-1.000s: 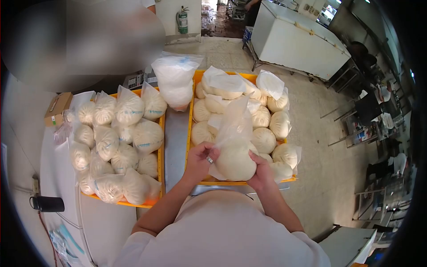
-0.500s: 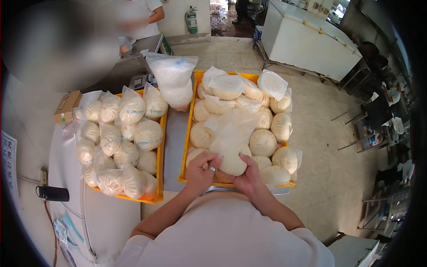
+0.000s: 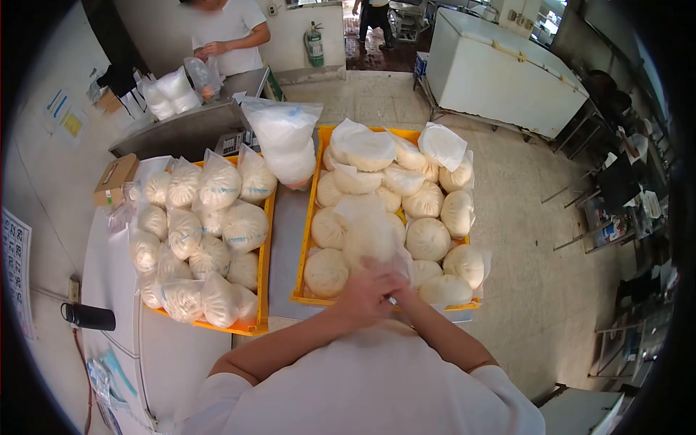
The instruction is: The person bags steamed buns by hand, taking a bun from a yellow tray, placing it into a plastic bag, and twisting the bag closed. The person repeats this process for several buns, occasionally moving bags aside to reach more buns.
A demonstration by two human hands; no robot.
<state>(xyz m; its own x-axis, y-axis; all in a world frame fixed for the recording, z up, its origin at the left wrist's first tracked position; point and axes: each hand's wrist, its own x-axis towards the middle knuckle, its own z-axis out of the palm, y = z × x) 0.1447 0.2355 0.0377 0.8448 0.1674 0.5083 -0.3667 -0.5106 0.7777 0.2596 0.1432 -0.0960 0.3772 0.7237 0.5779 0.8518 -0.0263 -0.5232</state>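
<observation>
A steamed bun in a clear plastic bag (image 3: 366, 243) is in front of me, over the right crate, blurred by motion. My left hand (image 3: 360, 296) is closed at the near end of this bag, with a ring on one finger. Crossed against it, my right hand (image 3: 400, 286) is also closed on the bag's near end, its fingers partly hidden. Around the bag, unbagged pleated buns (image 3: 428, 239) fill the right yellow crate (image 3: 299, 279), several with white paper on them. Bagged buns (image 3: 220, 187) are heaped in the left yellow crate (image 3: 262, 290).
A large filled plastic bag (image 3: 283, 141) stands between the crates at the back. A small cardboard box (image 3: 116, 179) and a black bottle (image 3: 87, 316) are at left. A co-worker (image 3: 230, 40) stands behind the counter. A white chest freezer (image 3: 500, 76) is at far right.
My hands have come together and crossed at the near end of the bag, which had been held with the hands apart. The bagged bun now points away from me.
</observation>
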